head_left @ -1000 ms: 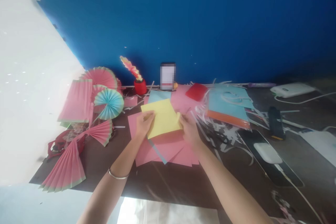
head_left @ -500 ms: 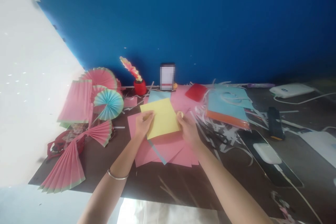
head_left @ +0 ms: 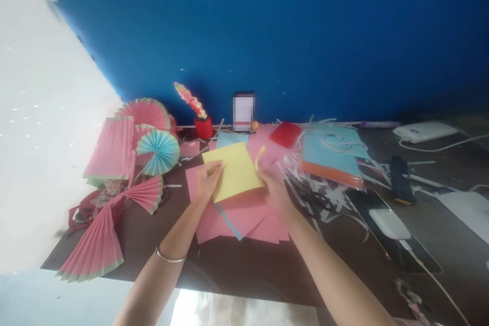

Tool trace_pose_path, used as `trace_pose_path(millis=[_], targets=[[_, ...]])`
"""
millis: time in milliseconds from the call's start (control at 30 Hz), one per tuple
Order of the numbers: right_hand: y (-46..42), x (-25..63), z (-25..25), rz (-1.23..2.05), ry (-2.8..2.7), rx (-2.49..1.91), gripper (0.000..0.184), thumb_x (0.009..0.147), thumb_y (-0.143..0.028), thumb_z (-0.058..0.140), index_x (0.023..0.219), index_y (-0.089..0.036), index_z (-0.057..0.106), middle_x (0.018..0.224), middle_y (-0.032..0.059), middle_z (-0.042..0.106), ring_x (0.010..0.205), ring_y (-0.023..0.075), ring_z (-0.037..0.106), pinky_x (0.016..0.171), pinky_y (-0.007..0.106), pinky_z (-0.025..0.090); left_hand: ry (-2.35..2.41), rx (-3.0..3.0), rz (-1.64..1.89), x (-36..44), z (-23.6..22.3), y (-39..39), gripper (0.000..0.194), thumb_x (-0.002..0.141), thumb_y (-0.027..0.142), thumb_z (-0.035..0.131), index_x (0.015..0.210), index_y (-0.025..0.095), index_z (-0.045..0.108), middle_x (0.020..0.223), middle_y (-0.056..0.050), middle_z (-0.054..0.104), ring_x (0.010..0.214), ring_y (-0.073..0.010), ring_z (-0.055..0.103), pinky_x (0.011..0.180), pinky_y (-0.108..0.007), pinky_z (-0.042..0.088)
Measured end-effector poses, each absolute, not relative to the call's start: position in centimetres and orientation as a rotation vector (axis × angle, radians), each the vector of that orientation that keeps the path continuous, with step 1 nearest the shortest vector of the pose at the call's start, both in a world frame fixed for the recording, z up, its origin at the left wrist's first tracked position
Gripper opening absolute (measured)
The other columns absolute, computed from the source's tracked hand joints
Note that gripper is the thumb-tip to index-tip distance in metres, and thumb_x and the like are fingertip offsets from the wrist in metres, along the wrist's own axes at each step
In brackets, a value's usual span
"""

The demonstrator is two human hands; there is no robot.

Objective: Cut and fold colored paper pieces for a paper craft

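Note:
My left hand (head_left: 209, 179) pinches the left side of a yellow sheet of paper (head_left: 237, 173), with the thumb lying on its face. At the right edge my right hand (head_left: 274, 186) has its fingers closed on the same sheet. A narrow yellow paper strip (head_left: 260, 155) stands up above the right fingertips; whether it is separate from the sheet or still joined I cannot tell. Beneath the sheet lie several pink papers (head_left: 244, 221) with a thin blue paper strip (head_left: 229, 222) across them. The yellow sheet is tilted a little above this pile.
Pleated pink paper fans (head_left: 95, 244) and a blue one (head_left: 157, 152) lie to the left. A red pot (head_left: 204, 126) stands at the back. To the right are white paper scraps (head_left: 334, 196), blue sheets (head_left: 332, 145), a dark phone (head_left: 420, 254) and a cabled white power bank (head_left: 426, 131).
A yellow strip has come up at the sheet's right edge by my right fingers. The sheet has shifted slightly left, while my left hand keeps its grip.

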State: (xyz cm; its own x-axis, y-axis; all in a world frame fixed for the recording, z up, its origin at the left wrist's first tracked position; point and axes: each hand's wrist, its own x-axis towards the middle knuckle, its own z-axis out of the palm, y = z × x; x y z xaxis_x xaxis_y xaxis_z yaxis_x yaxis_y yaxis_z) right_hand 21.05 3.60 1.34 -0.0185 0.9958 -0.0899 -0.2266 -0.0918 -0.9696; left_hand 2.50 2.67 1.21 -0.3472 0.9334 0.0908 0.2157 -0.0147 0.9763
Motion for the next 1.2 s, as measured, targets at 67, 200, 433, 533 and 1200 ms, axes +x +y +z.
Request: trace_pose_path(millis=[67, 200, 433, 533, 1200], targets=[[3.7, 21.0, 1.2, 1.423, -0.989, -1.086, 0.026, 0.063, -0.047, 0.066, 0.061, -0.022, 0.06, 0.057, 0.0, 0.056, 0.063, 0.0197, 0.054, 0.058, 0.033, 0.041, 1.618, 1.226, 1.418, 2.5, 1.2, 2.7, 0.018, 0.072, 0.026, 0.06, 0.086, 0.018, 0.068, 0.098, -0.007, 0.068, 0.099, -0.0209, 0.06, 0.094, -0.036, 0.041], [3.8, 21.0, 0.9, 1.425, -0.96, -1.071, 0.023, 0.062, -0.043, 0.069, 0.06, -0.023, 0.058, 0.059, -0.0015, 0.055, 0.061, 0.0166, 0.053, 0.06, 0.031, 0.041, 1.621, 1.245, 1.422, 2.4, 1.1, 2.8, 0.018, 0.073, 0.026, 0.06, 0.086, 0.017, 0.068, 0.098, -0.007, 0.068, 0.098, -0.0211, 0.06, 0.093, -0.036, 0.042], [3.6, 21.4, 1.2, 1.331, -0.882, -1.114, 0.024, 0.064, -0.045, 0.067, 0.072, -0.023, 0.062, 0.074, 0.0, 0.063, 0.076, 0.0195, 0.058, 0.065, 0.03, 0.044, 1.633, 1.229, 1.441, 2.3, 1.1, 2.8, 0.017, 0.072, 0.026, 0.061, 0.085, 0.018, 0.068, 0.096, -0.007, 0.068, 0.098, -0.0211, 0.06, 0.094, -0.036, 0.042], [3.4, 21.2, 1.6, 1.451, -0.876, -1.072, 0.027, 0.066, -0.048, 0.064, 0.076, -0.023, 0.064, 0.079, 0.0016, 0.065, 0.079, 0.0218, 0.059, 0.066, 0.032, 0.045, 1.621, 1.227, 1.427, 2.4, 1.2, 2.8, 0.017, 0.071, 0.026, 0.062, 0.085, 0.019, 0.068, 0.097, -0.006, 0.068, 0.098, -0.021, 0.06, 0.094, -0.036, 0.042], [3.7, 21.1, 0.3, 1.307, -1.016, -1.112, 0.027, 0.065, -0.047, 0.065, 0.067, -0.021, 0.058, 0.064, -0.0017, 0.054, 0.063, 0.0148, 0.05, 0.057, 0.027, 0.039, 1.625, 1.207, 1.437, 2.3, 0.7, 3.0, 0.016, 0.071, 0.024, 0.062, 0.084, 0.018, 0.068, 0.097, -0.006, 0.068, 0.097, -0.02, 0.061, 0.093, -0.035, 0.042]])
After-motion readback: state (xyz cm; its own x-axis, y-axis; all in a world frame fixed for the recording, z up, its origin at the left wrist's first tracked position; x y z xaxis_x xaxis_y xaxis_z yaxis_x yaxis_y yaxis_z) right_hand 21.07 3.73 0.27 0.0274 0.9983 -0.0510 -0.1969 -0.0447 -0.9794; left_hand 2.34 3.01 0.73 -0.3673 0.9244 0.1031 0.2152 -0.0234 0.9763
